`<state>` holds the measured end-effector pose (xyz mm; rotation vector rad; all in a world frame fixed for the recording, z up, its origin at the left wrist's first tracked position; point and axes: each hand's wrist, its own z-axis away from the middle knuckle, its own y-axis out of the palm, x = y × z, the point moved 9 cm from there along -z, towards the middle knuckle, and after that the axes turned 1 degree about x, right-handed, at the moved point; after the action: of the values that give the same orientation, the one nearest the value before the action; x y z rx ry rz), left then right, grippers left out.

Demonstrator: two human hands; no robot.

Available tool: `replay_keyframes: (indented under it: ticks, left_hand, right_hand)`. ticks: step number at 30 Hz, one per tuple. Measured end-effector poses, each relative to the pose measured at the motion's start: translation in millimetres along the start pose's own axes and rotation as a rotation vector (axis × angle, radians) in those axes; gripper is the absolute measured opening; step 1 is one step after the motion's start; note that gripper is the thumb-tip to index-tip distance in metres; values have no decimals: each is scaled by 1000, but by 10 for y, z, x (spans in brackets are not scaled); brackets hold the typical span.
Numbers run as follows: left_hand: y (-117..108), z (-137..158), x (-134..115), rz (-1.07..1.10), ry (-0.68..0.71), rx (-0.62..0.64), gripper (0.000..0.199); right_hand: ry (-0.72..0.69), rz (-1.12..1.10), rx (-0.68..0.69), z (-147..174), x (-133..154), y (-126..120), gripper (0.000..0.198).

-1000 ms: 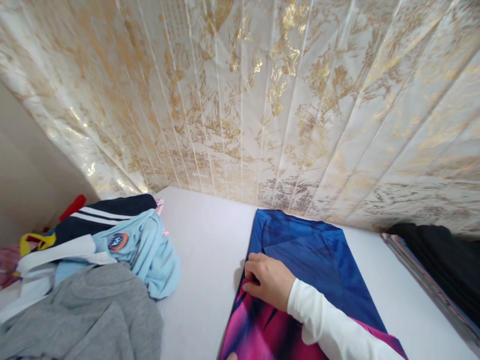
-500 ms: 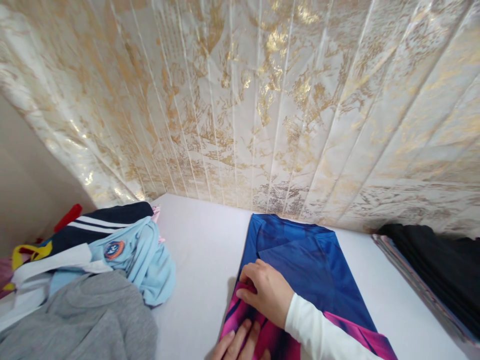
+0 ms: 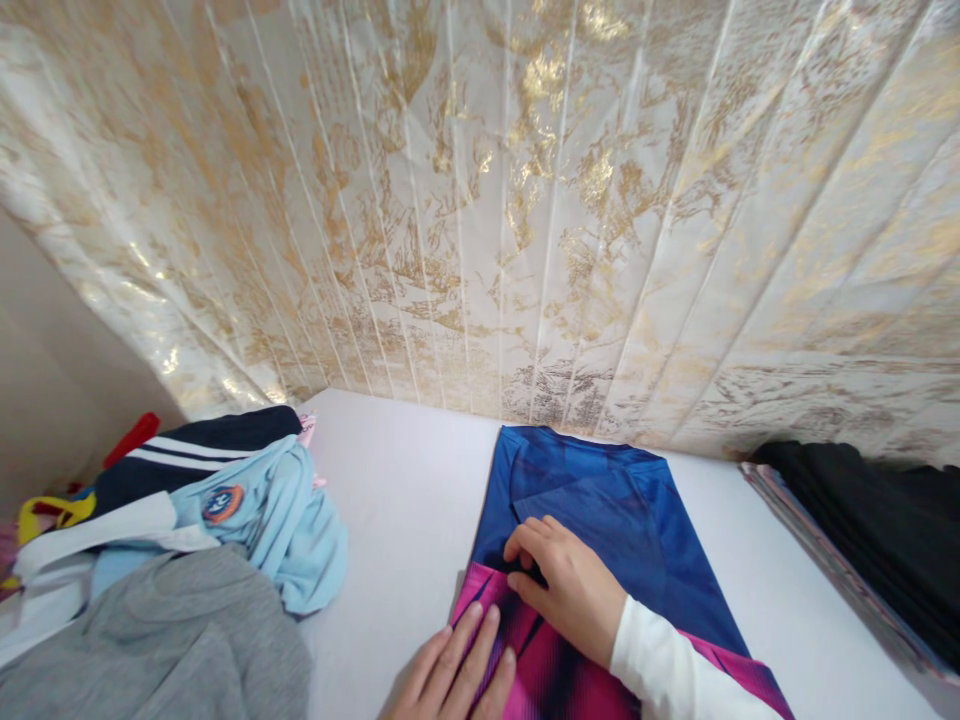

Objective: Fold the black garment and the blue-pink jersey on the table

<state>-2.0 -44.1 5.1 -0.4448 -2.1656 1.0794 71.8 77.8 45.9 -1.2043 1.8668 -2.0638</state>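
A blue and pink sports shirt [image 3: 592, 510] lies folded on the white surface, its blue part toward the curtain and a pink, dark-streaked part folded over it nearer me. My left hand [image 3: 457, 665] rests with fingers outstretched on the left side of the pink part. Just to its right, my right hand [image 3: 566, 580] is over the line where pink meets blue. Its fingers are bent, with a gap between thumb and fingertips and no cloth pinched there. The white sleeve of my right arm covers some of the pink cloth.
A loose heap of clothes is at the left, with a grey garment [image 3: 165, 640], a light blue one [image 3: 300, 560] and a dark striped one [image 3: 202, 450]. Folded black clothes [image 3: 862, 530] are stacked at the right. A white and gold curtain [image 3: 480, 200] hangs behind.
My right hand has let go of the pink cloth's edge, which now lies flatter, and has shifted right. My left hand has come further into view over the pink part.
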Motion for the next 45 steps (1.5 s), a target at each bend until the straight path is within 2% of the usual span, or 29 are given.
replay_keyframes:
  ticks: [5,10,14,16,18,22,24,26,28,31,33,38,45]
  left_hand:
    - [51,-107,92,-59,-37,54,42]
    - [58,-120,124,-30,-3,96,46]
    - [-39,-279,134,48,14,78,48]
    - [-94,-429,13,66,66,24,45]
    - [-130,-592,-218,70,155,-45,41]
    - [-130,-932,-715,121,301,-132,33]
    - [-119,-1142,-820,226,323,-112,33]
    - [-51,-1395,-757,412,252,7,41]
    - [79,-1619,-569,635,72,163,51]
    - [246,-1783,-391,866,-122,305,36]
    - [293,-1816,-394,944,-144,324,28]
    - [327,-1791,-461,1049,-171,313,36]
    - [273,-1794,-494,1074,-90,331,30]
  right_hand:
    - [31,-16,-65,403,-205,-414,11]
    - [163,7,-137,1078,-824,-768,17]
    - [329,-42,-123,1576,-1353,-856,27]
    - [408,-70,-91,1727,-1527,-835,31]
    - [460,-76,-50,1790,-1612,-782,32]
    - [512,-61,3,1741,-1585,-682,24]
    - [510,-73,13,1690,-1519,-662,17]
    - [492,-85,16,1655,-1457,-664,11]
    - [469,-104,17,1645,-1420,-676,6]
    - [437,-180,25,1658,-1405,-681,6]
    - [422,-246,41,1671,-1405,-672,7]
    - [402,-366,96,1689,-1370,-669,9]
    - [377,-424,150,1690,-1250,-725,7]
